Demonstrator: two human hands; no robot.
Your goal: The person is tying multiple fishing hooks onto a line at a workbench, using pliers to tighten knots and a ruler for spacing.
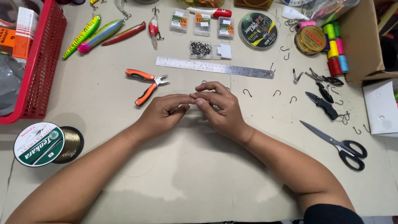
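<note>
My left hand (pixel 163 114) and my right hand (pixel 219 108) meet fingertip to fingertip over the middle of the beige work surface (pixel 186 174). Both pinch something tiny between thumb and fingers; it is too small to make out, perhaps a hook or thin line. Orange-handled pliers (pixel 146 85) lie open just beyond my left hand. A steel ruler (pixel 214 67) lies beyond both hands. Loose fishing hooks (pixel 247 92) are scattered to the right of my right hand.
Black scissors (pixel 338 145) lie at the right. A large line spool (pixel 45 144) stands at the left, by a red basket (pixel 41 70). Fishing lures (pixel 99 35), hook packets (pixel 202 23), a line disc (pixel 258 30), thread spools (pixel 335 45) and small cutters (pixel 323 89) sit along the back.
</note>
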